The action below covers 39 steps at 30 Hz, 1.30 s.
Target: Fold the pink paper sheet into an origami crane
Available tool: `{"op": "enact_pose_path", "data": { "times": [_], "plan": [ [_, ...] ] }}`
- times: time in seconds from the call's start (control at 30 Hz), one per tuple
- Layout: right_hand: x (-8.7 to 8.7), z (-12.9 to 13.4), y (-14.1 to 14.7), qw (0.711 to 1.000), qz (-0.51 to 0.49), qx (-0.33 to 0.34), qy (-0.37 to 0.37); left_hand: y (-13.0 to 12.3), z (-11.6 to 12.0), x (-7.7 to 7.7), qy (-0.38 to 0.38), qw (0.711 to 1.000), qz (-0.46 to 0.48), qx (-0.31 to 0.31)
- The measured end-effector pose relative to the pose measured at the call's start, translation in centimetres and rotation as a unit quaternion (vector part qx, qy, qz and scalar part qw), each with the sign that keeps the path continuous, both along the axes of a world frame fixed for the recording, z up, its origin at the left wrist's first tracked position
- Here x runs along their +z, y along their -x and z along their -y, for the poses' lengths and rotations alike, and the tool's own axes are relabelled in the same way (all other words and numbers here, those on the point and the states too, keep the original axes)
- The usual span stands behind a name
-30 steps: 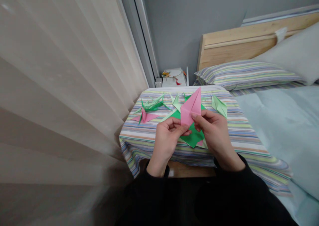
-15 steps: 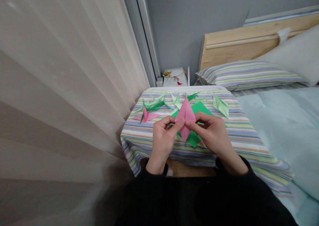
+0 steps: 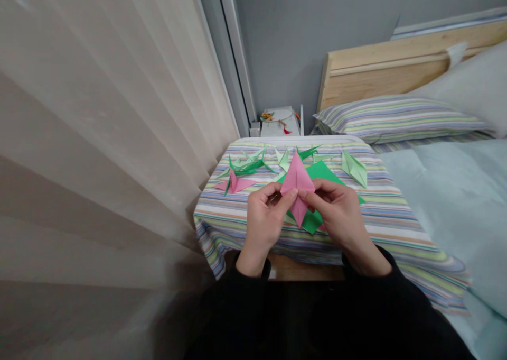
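Observation:
A pink folded origami paper (image 3: 297, 176), diamond-shaped with a crease down its middle, is held upright above the table. My left hand (image 3: 268, 209) pinches its left edge, thumb on the front face. On the opposite edge my right hand (image 3: 339, 206) grips it the same way, the two thumbs almost meeting at the centre. Beneath and behind lies a green paper sheet (image 3: 320, 171), partly hidden by my hands. To the left sit a pink paper crane (image 3: 234, 183) and several green folded cranes (image 3: 253, 164).
A striped cloth (image 3: 222, 204) covers the small table. A light green folded paper (image 3: 354, 168) lies at its back right. The pleated curtain (image 3: 119, 138) borders the left side, and the bed (image 3: 443, 191) stands to the right. Behind is a white stand (image 3: 277, 130) with small ornaments.
The thumbs have come slightly higher on the pink paper and sit more level with each other. Otherwise the whole view has shifted a little to the right.

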State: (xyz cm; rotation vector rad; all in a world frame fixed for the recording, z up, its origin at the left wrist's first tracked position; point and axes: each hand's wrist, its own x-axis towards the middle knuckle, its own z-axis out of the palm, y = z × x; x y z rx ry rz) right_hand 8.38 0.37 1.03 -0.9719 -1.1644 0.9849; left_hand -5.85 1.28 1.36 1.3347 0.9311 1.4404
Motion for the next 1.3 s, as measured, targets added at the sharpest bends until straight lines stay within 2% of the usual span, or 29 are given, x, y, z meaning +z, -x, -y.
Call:
{"op": "enact_pose_path", "data": {
  "times": [0.2,0.33,0.5,0.77,0.93,1.1,1.2,1.3],
  "plan": [
    [0.1,-0.3,-0.5,1.000,-0.005,-0.024,0.005,-0.5,-0.5,-0.7,0.030,0.996,0.062,0.061],
    [0.0,-0.6,-1.4,0.998,0.000,-0.055,0.010,-0.3,-0.9,-1.0,0.035,0.995,0.068,0.056],
    [-0.2,-0.7,-1.8,0.999,0.007,-0.047,-0.005,0.2,-1.1,-1.3,0.025,0.997,0.062,0.041],
    [-0.1,-0.8,-1.6,0.999,0.009,-0.032,-0.001,0.4,-1.2,-0.8,0.010,0.998,0.021,0.066],
    [-0.1,-0.8,-1.2,0.998,-0.050,-0.030,0.017,0.1,-0.7,-0.2,-0.036,0.994,-0.001,0.105],
    [0.5,-0.2,-1.1,0.998,-0.058,0.010,0.008,-0.3,-0.4,0.1,-0.015,0.996,0.034,0.082],
    [0.9,0.2,-1.1,0.997,-0.045,0.054,-0.006,-0.3,-0.6,-0.2,0.030,0.996,0.071,0.035],
    [1.1,0.3,-1.1,0.996,-0.043,0.072,-0.008,-0.3,-0.7,-0.4,0.068,0.992,0.101,-0.017]
  ]
}}
